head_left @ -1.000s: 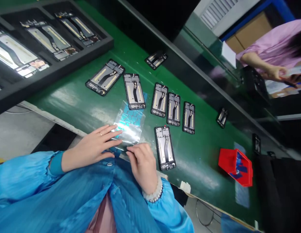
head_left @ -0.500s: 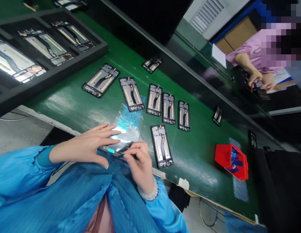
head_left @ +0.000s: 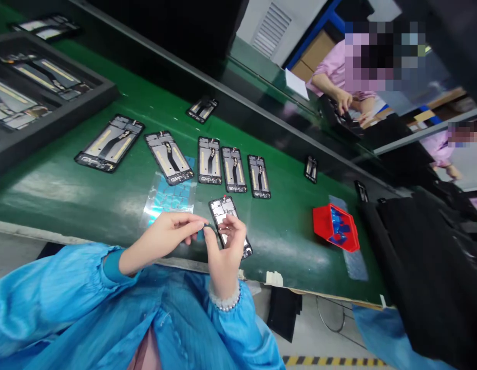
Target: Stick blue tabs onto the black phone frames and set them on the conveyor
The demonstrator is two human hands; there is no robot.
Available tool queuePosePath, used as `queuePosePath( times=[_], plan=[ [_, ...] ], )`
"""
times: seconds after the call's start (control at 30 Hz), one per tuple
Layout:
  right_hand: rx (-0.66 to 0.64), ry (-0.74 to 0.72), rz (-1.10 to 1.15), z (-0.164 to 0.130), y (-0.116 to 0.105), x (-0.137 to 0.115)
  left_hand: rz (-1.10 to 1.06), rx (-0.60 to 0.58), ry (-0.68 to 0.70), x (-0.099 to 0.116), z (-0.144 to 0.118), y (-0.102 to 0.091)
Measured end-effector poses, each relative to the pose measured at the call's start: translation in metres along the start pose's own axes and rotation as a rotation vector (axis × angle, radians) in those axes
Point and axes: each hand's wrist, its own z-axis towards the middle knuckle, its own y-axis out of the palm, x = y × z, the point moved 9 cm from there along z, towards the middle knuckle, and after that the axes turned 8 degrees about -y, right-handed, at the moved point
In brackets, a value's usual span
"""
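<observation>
My left hand (head_left: 165,236) is closed in a pinch, its fingertips on a small dark piece (head_left: 206,226) too tiny to identify. Close by, my right hand (head_left: 226,254) has its thumb up against that piece, while its other fingers are bent and apart. Behind the right hand lies an opened phone (head_left: 222,206), partly covered by the fingers. A clear sheet with blue film cut into pieces (head_left: 171,198) rests on the bench beyond my left hand, one corner under another phone (head_left: 169,156).
Several more opened phones (head_left: 210,160) lie across the green bench (head_left: 284,231). At left stands a black foam tray (head_left: 103,92) with phone units. A red bin (head_left: 323,226) holding blue bits is on the right. A co-worker (head_left: 338,77) handles something across the partition.
My hands have come up off the bench edge and moved together near the phone, the left going from spread fingers to a pinch. The view has swung right.
</observation>
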Motion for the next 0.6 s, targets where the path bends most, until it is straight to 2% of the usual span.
queuePosePath(
  times=[0.17, 0.3, 0.4, 0.5, 0.57, 0.6],
  plan=[
    [-0.126, 0.141, 0.225, -0.007, 0.009, 0.018, -0.120, 0.036, -0.020, 0.001, 0.005, 0.009],
    [-0.054, 0.211, 0.299, -0.014, 0.011, 0.024, -0.112, 0.034, -0.011, 0.000, 0.007, 0.019],
    [-0.023, 0.176, 0.300, -0.016, 0.009, 0.020, -0.011, 0.050, 0.060, 0.005, 0.007, 0.024],
    [0.035, 0.047, 0.147, -0.009, -0.017, 0.018, 0.049, 0.073, 0.117, 0.012, 0.012, 0.021],
    [0.037, -0.055, -0.089, -0.003, -0.039, 0.021, -0.034, 0.098, 0.063, 0.009, 0.018, 0.012],
    [0.009, -0.097, -0.229, -0.001, -0.047, 0.025, -0.081, 0.079, -0.006, 0.003, 0.022, 0.010]
  ],
)
